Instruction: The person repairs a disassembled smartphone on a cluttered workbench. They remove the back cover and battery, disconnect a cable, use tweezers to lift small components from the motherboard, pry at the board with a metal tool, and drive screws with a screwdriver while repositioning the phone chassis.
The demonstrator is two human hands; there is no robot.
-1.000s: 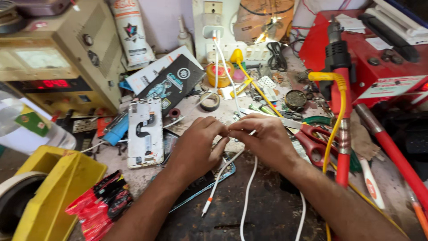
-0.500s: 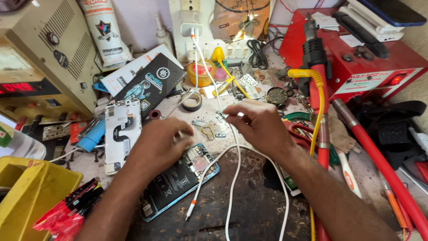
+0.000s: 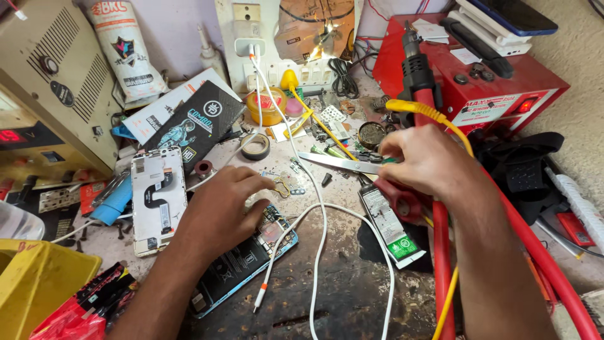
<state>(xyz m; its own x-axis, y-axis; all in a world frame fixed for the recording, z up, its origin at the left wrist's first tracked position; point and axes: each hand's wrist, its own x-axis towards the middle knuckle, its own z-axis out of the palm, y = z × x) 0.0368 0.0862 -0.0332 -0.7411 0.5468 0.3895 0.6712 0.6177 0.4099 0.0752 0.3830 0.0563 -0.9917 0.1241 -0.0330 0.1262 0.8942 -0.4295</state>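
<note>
My left hand [image 3: 220,211] lies palm down on an opened phone with a blue frame [image 3: 242,264], fingers spread. Its fingertips are close to a small metal bracket [image 3: 281,187]. My right hand [image 3: 428,160] is off to the right, over red-handled scissors [image 3: 340,162]. Its fingertips pinch a small green-handled tool [image 3: 390,161] beside the scissors' pivot. A white charging cable [image 3: 318,220] runs from the wall plug down between my hands, and its loose end [image 3: 259,296] lies by the phone.
A white phone back panel [image 3: 157,195] lies to the left, beside a blue tube. Also here are a tape roll [image 3: 256,146], a black box [image 3: 195,123], a red hot-air station [image 3: 497,82] with red hoses, a beige power supply [image 3: 44,94], a yellow bin [image 3: 38,283] and a battery [image 3: 390,226].
My right hand has left the phone and cable and moved right to the scissors. My left hand has stayed on the phone. The camera has shifted slightly.
</note>
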